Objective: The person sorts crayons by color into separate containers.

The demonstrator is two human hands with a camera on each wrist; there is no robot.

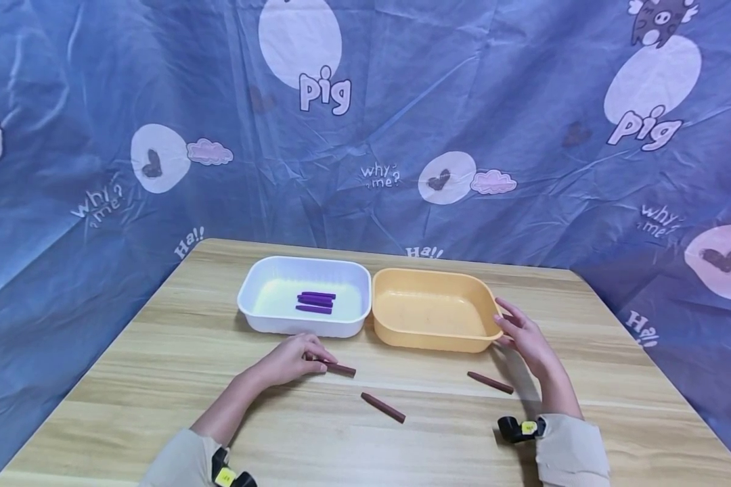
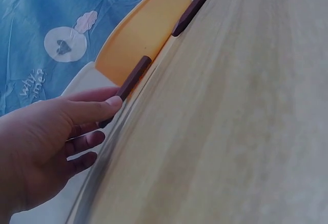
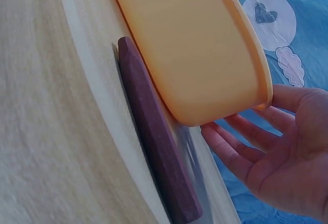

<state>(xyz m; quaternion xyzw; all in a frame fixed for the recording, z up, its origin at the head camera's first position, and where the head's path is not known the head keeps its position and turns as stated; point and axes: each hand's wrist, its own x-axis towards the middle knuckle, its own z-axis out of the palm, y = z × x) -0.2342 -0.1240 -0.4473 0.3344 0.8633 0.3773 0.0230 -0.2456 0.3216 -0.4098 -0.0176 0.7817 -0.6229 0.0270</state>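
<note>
The left hand point(image 1: 288, 362) pinches a brown stick point(image 1: 343, 370) between close thumb and fingers, lower centre of the frame; the right hand point(image 1: 526, 341), fingers nearly straight, touches the orange tray point(image 1: 429, 339), right of centre. The slim, faceted stick might slip if pinched weakly; pushing could slide the smooth, rounded tray along the wood-grained table point(image 1: 292, 439).

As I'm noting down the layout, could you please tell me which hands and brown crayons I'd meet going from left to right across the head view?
Left hand, brown crayon it pinches, middle brown crayon on the table, rightmost brown crayon, right hand.
</note>
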